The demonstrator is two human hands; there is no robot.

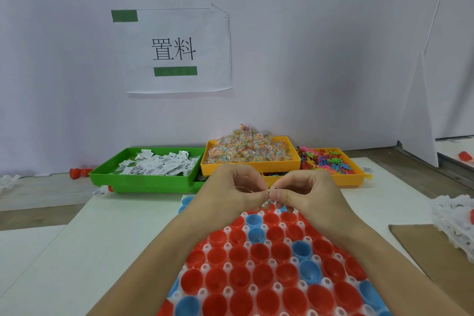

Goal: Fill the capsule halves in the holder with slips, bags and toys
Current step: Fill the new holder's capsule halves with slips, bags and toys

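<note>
A white holder (252,289) full of red and blue capsule halves (266,272) lies in front of me. Above its far end my left hand (236,191) and my right hand (305,194) meet, and both pinch small printed paper slips (269,201) between thumbs and fingers. Behind the hands stand a green tray of paper slips (154,169), a yellow tray heaped with small bags of beads (246,151) and a yellow tray of coloured toy figures (325,161).
A paper sign (177,51) hangs on the white wall behind the trays. A brown cardboard sheet (433,256) and white netting (456,220) lie at the right. Red capsule halves (77,172) sit left of the green tray.
</note>
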